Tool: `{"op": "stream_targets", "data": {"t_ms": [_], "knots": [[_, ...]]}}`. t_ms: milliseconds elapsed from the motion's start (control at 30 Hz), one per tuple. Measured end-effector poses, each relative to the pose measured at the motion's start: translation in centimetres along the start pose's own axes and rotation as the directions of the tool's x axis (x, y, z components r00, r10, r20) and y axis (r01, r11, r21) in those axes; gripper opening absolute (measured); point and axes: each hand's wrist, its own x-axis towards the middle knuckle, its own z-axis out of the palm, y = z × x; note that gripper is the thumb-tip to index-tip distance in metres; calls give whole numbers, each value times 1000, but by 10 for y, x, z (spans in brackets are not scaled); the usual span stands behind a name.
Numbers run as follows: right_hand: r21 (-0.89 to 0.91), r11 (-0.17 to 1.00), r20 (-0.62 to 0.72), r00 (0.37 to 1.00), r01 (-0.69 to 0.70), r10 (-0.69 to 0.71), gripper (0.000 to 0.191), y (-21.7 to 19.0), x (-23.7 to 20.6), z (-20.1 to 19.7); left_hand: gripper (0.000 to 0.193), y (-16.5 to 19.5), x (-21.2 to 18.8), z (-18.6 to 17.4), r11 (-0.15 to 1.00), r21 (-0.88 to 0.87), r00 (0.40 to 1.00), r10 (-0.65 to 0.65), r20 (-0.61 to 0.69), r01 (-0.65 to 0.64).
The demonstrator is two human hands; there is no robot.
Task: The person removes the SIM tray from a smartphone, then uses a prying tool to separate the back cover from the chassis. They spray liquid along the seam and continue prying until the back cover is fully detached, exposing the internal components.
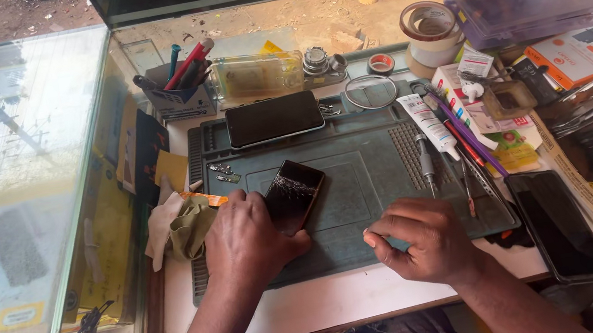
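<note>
Head view: left hand [249, 240] holds one of three phones, the cracked phone [294, 194]; right hand [421, 238] loosely curled, empty.

Cracked phone [296, 192] partly under left hand [246, 240]

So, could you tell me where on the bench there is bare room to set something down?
The mat is bare between the cracked phone under the left hand and the screwdriver, above the right hand. A bare white strip of the table runs along its near edge. The right side, around the boxes and tape rolls, is crowded.
</note>
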Motion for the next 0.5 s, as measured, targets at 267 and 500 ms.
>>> {"op": "stream_targets", "data": {"t_ms": [267,500], "knots": [[42,973,15,973,-229,228,18,9,-12,-1,70,-2,-2,50,372,-900,955,99,279,225],[222,952,68,978,-210,199,61,6,-5,8,57,8,-16,79,-292,-917,890,440,122,270]]}}
